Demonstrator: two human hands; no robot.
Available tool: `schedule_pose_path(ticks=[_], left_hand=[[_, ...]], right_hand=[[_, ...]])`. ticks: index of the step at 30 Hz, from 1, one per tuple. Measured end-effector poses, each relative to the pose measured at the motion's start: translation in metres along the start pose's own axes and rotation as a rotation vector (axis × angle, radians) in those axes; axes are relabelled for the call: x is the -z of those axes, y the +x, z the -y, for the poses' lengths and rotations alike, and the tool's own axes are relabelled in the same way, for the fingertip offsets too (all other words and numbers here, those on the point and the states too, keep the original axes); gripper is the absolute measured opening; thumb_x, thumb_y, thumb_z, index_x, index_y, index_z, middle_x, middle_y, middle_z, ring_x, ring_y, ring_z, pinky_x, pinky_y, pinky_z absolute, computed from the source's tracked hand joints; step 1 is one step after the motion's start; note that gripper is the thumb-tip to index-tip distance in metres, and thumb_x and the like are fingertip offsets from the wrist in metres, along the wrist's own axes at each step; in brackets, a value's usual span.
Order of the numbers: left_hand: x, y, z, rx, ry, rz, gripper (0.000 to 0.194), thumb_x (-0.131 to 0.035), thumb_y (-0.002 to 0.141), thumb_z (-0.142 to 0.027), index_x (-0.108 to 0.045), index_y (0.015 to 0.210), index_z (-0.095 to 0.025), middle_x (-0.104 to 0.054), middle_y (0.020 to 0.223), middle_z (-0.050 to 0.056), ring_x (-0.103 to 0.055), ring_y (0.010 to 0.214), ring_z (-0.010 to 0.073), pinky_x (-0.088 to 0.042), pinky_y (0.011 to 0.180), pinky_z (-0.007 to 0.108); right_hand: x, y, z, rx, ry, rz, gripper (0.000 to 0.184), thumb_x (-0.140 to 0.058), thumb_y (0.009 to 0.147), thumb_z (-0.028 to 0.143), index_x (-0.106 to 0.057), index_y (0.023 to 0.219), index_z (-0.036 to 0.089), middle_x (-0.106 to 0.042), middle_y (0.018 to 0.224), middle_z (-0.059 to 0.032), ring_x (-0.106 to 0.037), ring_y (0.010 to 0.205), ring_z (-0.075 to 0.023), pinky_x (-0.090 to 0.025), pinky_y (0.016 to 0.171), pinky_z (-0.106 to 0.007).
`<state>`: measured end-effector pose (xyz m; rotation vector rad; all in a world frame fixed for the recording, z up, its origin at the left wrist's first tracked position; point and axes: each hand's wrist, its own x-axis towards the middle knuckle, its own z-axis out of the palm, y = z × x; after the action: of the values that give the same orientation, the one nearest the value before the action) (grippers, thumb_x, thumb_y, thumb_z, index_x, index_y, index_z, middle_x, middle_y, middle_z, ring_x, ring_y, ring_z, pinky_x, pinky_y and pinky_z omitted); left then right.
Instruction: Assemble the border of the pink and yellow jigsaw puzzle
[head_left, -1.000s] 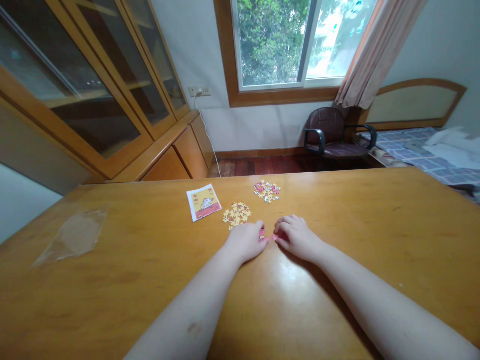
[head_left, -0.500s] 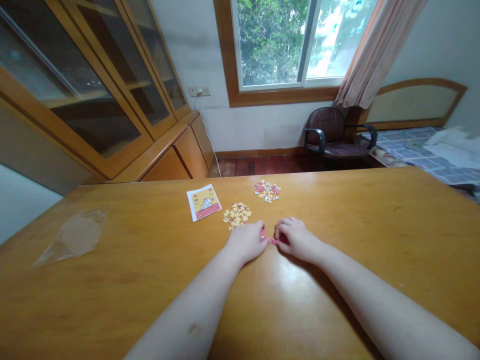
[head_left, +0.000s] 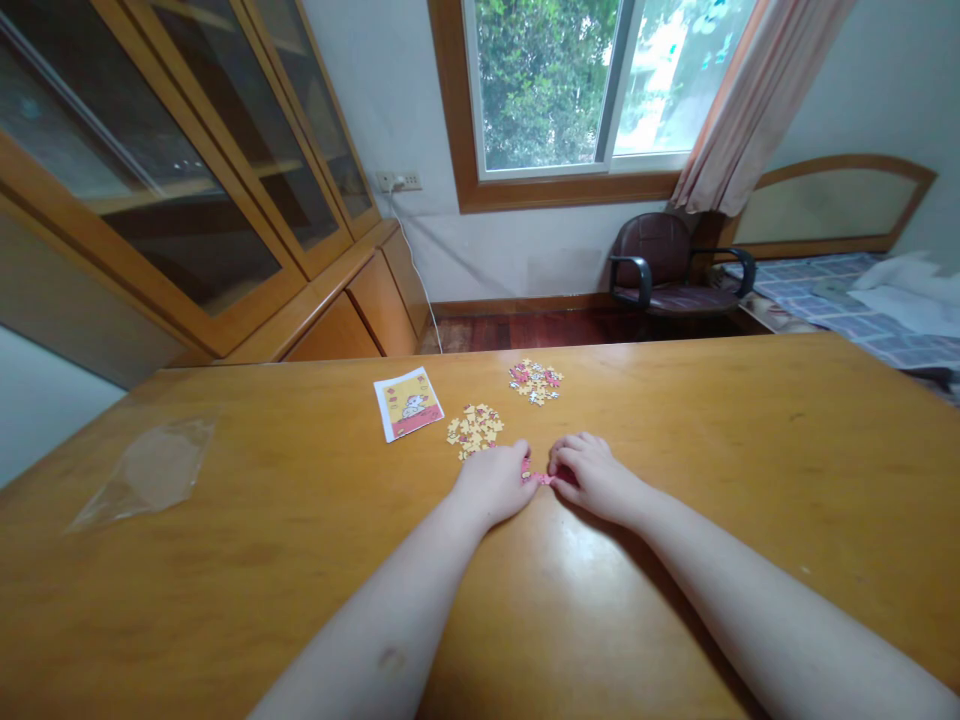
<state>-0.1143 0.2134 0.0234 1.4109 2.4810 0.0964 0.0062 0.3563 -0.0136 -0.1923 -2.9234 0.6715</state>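
Pink jigsaw puzzle pieces (head_left: 545, 480) lie on the table between my two hands, partly covered by them. My left hand (head_left: 496, 482) is curled over the pieces on the left side, thumb and fingers closed on them. From the right, my right hand (head_left: 592, 474) pinches the pink pieces with thumb and forefinger. Just beyond my left hand is a pile of yellow puzzle pieces (head_left: 475, 428). A mixed pile of pink, white and yellow pieces (head_left: 535, 382) lies farther back.
A picture card (head_left: 409, 404) with a white animal on yellow and pink lies left of the piles. At the far left of the wooden table (head_left: 300, 540) rests a clear plastic bag (head_left: 154, 468). Beyond the table stand a cabinet (head_left: 300, 290) and an armchair (head_left: 664, 265).
My right hand has shifted slightly left, narrowing the gap to my left hand. Less of the pink pieces shows between them. The piles and card stay put.
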Motion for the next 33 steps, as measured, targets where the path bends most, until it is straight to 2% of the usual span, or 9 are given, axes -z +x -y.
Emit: schedule_pose_path(ticks=[7,12,14,17,19,24,28,31,33], left_hand=[[-0.002,0.002,0.003,-0.018,-0.009,-0.016,0.03,-0.052,0.084,-0.046,-0.056,0.104,-0.024,-0.07,0.095,0.007,-0.066,0.089,0.0263,-0.049,0.072,0.034],[0.0,0.002,0.005,0.032,0.011,-0.017,0.026,-0.046,0.087,-0.039,-0.057,0.105,-0.023,-0.07,0.097,0.009,-0.066,0.091,0.0254,-0.048,0.076,0.034],[0.001,0.001,0.005,0.043,0.013,-0.011,0.027,-0.047,0.087,-0.04,-0.057,0.105,-0.023,-0.07,0.096,0.009,-0.066,0.091,0.0254,-0.048,0.076,0.034],[0.002,0.0,0.006,0.028,0.014,-0.009,0.028,-0.049,0.084,-0.043,-0.057,0.102,-0.023,-0.07,0.095,0.008,-0.066,0.089,0.0262,-0.049,0.074,0.035],[0.002,0.0,0.007,0.014,0.012,-0.004,0.029,-0.051,0.082,-0.044,-0.057,0.102,-0.023,-0.07,0.094,0.008,-0.066,0.088,0.0267,-0.049,0.073,0.035],[0.0,0.0,0.009,0.006,0.006,0.005,0.031,-0.052,0.08,-0.043,-0.057,0.104,-0.023,-0.069,0.095,0.008,-0.065,0.088,0.0267,-0.049,0.072,0.035],[0.0,0.0,0.009,-0.005,-0.006,-0.002,0.031,-0.051,0.082,-0.044,-0.056,0.105,-0.024,-0.069,0.095,0.007,-0.065,0.088,0.0259,-0.048,0.073,0.034],[0.001,0.0,0.009,-0.015,-0.017,-0.014,0.03,-0.051,0.082,-0.044,-0.055,0.105,-0.025,-0.069,0.095,0.006,-0.065,0.088,0.0255,-0.048,0.073,0.034],[0.001,0.0,0.009,-0.019,-0.017,-0.017,0.028,-0.051,0.082,-0.043,-0.056,0.103,-0.025,-0.069,0.095,0.006,-0.065,0.088,0.0254,-0.048,0.073,0.034]], right_hand=[[0.01,0.0,0.001,0.001,-0.008,-0.019,0.007,-0.062,0.083,0.027,-0.065,0.085,0.022,-0.063,0.096,-0.0055,-0.051,0.093,-0.0208,-0.036,0.085,-0.036],[0.027,0.0,-0.013,-0.114,-0.054,-0.02,0.011,-0.058,0.086,0.028,-0.066,0.083,0.02,-0.066,0.089,-0.0059,-0.056,0.088,-0.0205,-0.039,0.08,-0.035],[0.031,-0.001,-0.018,-0.131,-0.043,-0.005,0.014,-0.063,0.082,0.033,-0.066,0.087,0.021,-0.066,0.09,-0.0061,-0.058,0.087,-0.0206,-0.041,0.079,-0.034],[0.034,-0.004,-0.021,-0.127,-0.036,0.041,0.031,-0.074,0.07,0.038,-0.065,0.095,0.021,-0.065,0.094,-0.0061,-0.059,0.088,-0.0217,-0.043,0.078,-0.033],[0.033,-0.005,-0.021,-0.123,-0.029,0.066,0.035,-0.077,0.066,0.037,-0.066,0.096,0.022,-0.064,0.094,-0.0059,-0.059,0.087,-0.022,-0.044,0.078,-0.033],[0.032,-0.004,-0.02,-0.093,-0.003,0.081,0.026,-0.073,0.071,0.032,-0.067,0.094,0.022,-0.064,0.093,-0.006,-0.06,0.087,-0.0208,-0.045,0.078,-0.033],[0.033,-0.003,-0.021,-0.066,0.007,0.013,0.029,-0.069,0.077,0.038,-0.066,0.1,0.02,-0.065,0.096,-0.0076,-0.06,0.09,-0.0217,-0.045,0.081,-0.034],[0.035,-0.003,-0.023,-0.014,-0.01,-0.042,0.019,-0.06,0.086,0.035,-0.069,0.091,0.021,-0.066,0.092,-0.0069,-0.06,0.088,-0.02,-0.044,0.082,-0.033],[0.035,-0.003,-0.024,0.029,-0.032,-0.048,0.019,-0.058,0.087,0.033,-0.071,0.083,0.021,-0.066,0.085,-0.0056,-0.06,0.084,-0.0186,-0.043,0.08,-0.032]])
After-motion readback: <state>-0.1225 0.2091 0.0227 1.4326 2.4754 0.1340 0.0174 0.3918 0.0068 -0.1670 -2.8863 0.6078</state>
